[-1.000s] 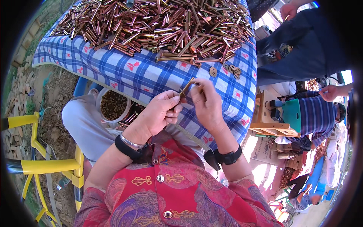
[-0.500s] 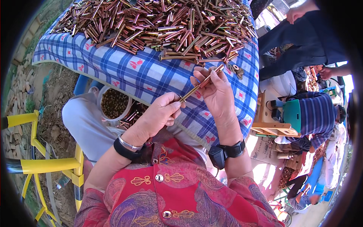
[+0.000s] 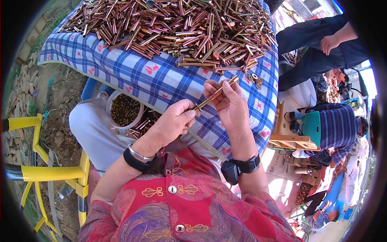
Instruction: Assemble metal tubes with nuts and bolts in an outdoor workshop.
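A long brass-coloured expansion bolt (image 3: 209,100) slants between my two hands over the front of the tablecloth. At its lower left end, my left hand (image 3: 172,121) is closed in a pinch, with a small washer-like disc at the fingertips. My right hand (image 3: 233,105) grips the upper, thicker part between thumb and fingers. Just beyond my fingers, a heap of similar metal sleeves and bolts (image 3: 189,34) covers the far part of the table. A few loose washers (image 3: 254,79) lie right of that heap, close to my right fingertips.
A blue checked tablecloth (image 3: 139,82) hangs over the table's near edge. By my left knee stands a white bucket (image 3: 142,112) of small nuts. Yellow-and-black railings (image 3: 52,173) rise at left. On the right are a standing person (image 3: 322,50), a wooden stool (image 3: 294,141) and a seated person (image 3: 336,123).
Both hands keep hold of the bolt, and its lower end now sits closer to my right hand. The view has shifted slightly. At right, the standing person's hand has come lower.
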`<state>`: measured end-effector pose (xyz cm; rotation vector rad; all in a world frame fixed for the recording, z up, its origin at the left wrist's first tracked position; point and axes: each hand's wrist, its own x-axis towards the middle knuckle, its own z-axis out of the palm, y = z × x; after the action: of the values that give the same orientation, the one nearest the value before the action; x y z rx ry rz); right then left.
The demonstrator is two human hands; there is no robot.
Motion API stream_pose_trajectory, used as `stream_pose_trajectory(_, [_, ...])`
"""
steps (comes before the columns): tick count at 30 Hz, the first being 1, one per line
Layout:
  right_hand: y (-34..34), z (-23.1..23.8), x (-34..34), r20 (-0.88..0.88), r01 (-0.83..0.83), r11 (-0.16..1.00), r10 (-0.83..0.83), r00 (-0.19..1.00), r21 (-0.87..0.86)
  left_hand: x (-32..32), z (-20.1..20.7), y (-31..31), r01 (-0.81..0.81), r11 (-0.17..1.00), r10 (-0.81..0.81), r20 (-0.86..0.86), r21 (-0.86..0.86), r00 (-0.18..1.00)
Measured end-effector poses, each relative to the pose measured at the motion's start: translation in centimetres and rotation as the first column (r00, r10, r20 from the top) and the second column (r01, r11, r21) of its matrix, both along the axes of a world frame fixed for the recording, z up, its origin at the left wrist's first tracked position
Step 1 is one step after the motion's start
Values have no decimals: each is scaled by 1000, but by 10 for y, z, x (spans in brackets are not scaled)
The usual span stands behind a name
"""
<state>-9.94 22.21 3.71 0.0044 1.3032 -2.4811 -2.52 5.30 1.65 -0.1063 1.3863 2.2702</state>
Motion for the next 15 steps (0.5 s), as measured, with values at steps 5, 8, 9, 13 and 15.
stream_pose_trajectory(5, [-12,-5,6,-56,-45,979,57,997,201,0,3,-2,-60,977,48,65,203,997])
stream_pose_trajectory(8, [-31,9,21,-52,-187,841,246,968,507,1,0,-5,-115,963,100,74,243,992])
stream_pose_trajectory(9, [-37,5,23,-91,-198,812,294,951,549,1,1,-6,-110,960,90,86,258,992])
stream_pose_trajectory(13, [-40,10,16,-11,-438,682,547,837,586,1,5,-16,-153,966,140,75,207,987])
stream_pose_trajectory(15, [-44,4,8,-147,-255,698,461,875,669,1,-1,-24,-231,963,220,88,137,971])
